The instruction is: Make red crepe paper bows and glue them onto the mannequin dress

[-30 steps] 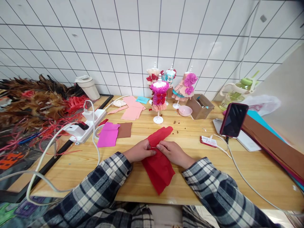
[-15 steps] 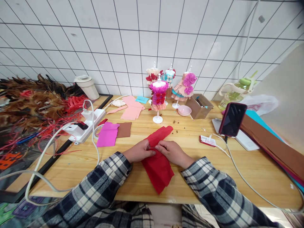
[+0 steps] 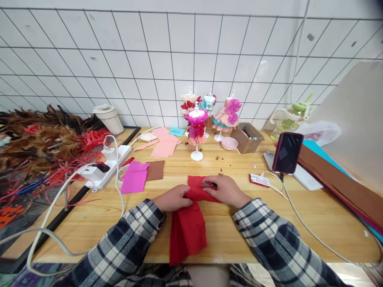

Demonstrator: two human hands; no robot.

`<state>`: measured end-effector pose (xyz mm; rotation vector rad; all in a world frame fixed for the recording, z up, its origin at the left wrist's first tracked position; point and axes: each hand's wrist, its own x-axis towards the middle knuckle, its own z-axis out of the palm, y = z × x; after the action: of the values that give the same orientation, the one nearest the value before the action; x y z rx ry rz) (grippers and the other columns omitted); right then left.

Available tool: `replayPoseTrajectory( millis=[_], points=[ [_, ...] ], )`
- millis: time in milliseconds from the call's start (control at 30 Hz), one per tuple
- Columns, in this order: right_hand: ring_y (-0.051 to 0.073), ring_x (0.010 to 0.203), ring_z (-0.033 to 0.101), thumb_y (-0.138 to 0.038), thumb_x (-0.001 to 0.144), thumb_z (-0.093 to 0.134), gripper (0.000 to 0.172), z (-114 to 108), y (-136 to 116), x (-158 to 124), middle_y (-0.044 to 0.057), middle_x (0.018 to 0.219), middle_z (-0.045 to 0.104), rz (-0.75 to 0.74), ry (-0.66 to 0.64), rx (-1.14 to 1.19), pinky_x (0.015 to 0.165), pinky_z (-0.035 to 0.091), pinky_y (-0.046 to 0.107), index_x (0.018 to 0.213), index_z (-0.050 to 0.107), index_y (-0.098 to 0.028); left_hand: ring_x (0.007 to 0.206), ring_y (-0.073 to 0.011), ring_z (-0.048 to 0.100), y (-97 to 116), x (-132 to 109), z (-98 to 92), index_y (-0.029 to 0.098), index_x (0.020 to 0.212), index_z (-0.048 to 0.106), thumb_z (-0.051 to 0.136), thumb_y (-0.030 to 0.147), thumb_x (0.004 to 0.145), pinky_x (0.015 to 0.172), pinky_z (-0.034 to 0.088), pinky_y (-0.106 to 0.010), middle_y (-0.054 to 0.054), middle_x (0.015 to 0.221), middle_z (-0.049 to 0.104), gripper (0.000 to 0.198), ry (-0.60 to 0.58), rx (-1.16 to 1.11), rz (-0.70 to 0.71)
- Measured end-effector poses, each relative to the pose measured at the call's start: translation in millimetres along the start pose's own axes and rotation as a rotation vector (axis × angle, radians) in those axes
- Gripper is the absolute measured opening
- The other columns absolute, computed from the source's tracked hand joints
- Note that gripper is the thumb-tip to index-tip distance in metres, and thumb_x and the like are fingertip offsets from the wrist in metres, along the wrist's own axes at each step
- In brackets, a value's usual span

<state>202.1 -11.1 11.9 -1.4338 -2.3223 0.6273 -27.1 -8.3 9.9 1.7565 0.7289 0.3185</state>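
My left hand (image 3: 174, 198) is closed on a piece of red crepe paper (image 3: 197, 188), pinching its left end between thumb and fingers. Below that hand, more red crepe paper (image 3: 189, 231) hangs in folds towards the table's front edge. In my right hand (image 3: 226, 190) is what looks like a small pair of scissors (image 3: 209, 184), its metal tip pointing left over the paper; the grip is mostly hidden by my fingers. The right fingers also rest on the red paper's right part.
Dress forms in paper dresses (image 3: 197, 123) stand behind my hands, near a pink bowl (image 3: 229, 143) and a cardboard box (image 3: 247, 138). Magenta paper (image 3: 135, 177), brown paper (image 3: 155, 170) and a power strip (image 3: 112, 167) lie left. A phone (image 3: 287, 153) stands right, its cable trailing.
The red paper, bunched between both hands before, now lies as a flat strip with a folded part below. The small scissors have come into view in my right hand. The view has tilted slightly up.
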Motion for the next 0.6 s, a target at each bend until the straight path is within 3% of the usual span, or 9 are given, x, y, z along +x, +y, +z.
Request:
replayPoseTrajectory(
  millis=[133,200,267,333,400,500,600],
  points=[
    [0.022,0.081,0.062,-0.045,0.083,0.055,0.03,2,7,3,0.006,0.092,0.069,0.184,-0.062,-0.253,0.065,0.038,0.029,0.106,0.062,-0.027,0.094,-0.0214,0.061,10,-13,-27.0,0.02,0.099,0.069,0.058,0.021,0.07,0.088,0.045,-0.029,0.0,0.098,0.071,0.031,-0.039,0.224,-0.072],
    [0.022,0.079,0.062,-0.045,0.082,0.055,0.032,1,8,2,0.007,0.091,0.069,0.268,-0.048,-0.264,0.063,0.037,0.029,0.107,0.06,-0.026,0.093,-0.0218,0.062,14,-25,-54.3,0.02,0.095,0.07,0.056,0.029,0.074,0.087,0.045,-0.03,-0.001,0.098,0.071,0.026,0.093,0.33,-0.172],
    [0.021,0.079,0.062,-0.044,0.085,0.052,0.028,1,7,2,0.006,0.09,0.069,0.286,-0.033,-0.2,0.063,0.036,0.028,0.104,0.059,-0.025,0.091,-0.023,0.062,14,-39,-86.8,0.02,0.097,0.069,0.056,0.037,0.077,0.082,0.047,-0.031,-0.003,0.097,0.071,0.029,0.396,0.398,-0.251],
    [0.019,0.083,0.061,-0.035,0.088,0.047,0.02,1,4,3,0.005,0.091,0.068,0.219,0.006,-0.122,0.066,0.036,0.027,0.101,0.059,-0.025,0.082,-0.0248,0.062,10,-54,-117.6,0.02,0.099,0.068,0.056,0.038,0.076,0.075,0.047,-0.035,-0.003,0.087,0.071,0.032,0.859,0.537,-0.384],
    [0.018,0.088,0.06,-0.022,0.087,0.047,0.02,1,1,3,0.003,0.095,0.066,0.113,0.05,-0.094,0.07,0.037,0.026,0.101,0.06,-0.025,0.083,-0.0284,0.061,4,-64,-139.1,0.017,0.103,0.065,0.052,0.036,0.079,0.076,0.044,-0.04,-0.006,0.082,0.069,0.034,1.042,0.604,-0.421],
    [0.017,0.092,0.057,-0.013,0.08,0.051,0.028,3,1,3,0.003,0.104,0.061,0.01,0.018,-0.107,0.074,0.037,0.025,0.102,0.062,-0.026,0.085,-0.0294,0.061,-3,-66,-142.7,0.018,0.097,0.067,0.052,0.039,0.081,0.078,0.042,-0.042,-0.008,0.077,0.067,0.03,1.144,0.767,-0.373],
    [0.017,0.091,0.056,-0.019,0.083,0.052,0.028,8,2,4,0.005,0.104,0.058,0.05,-0.023,-0.08,0.076,0.039,0.026,0.109,0.061,-0.024,0.109,-0.0346,0.051,3,-51,-111.4,0.017,0.117,0.059,0.052,0.039,0.084,0.094,0.033,-0.05,-0.017,0.111,0.062,0.041,1.27,1.021,-0.143]
  ],
)
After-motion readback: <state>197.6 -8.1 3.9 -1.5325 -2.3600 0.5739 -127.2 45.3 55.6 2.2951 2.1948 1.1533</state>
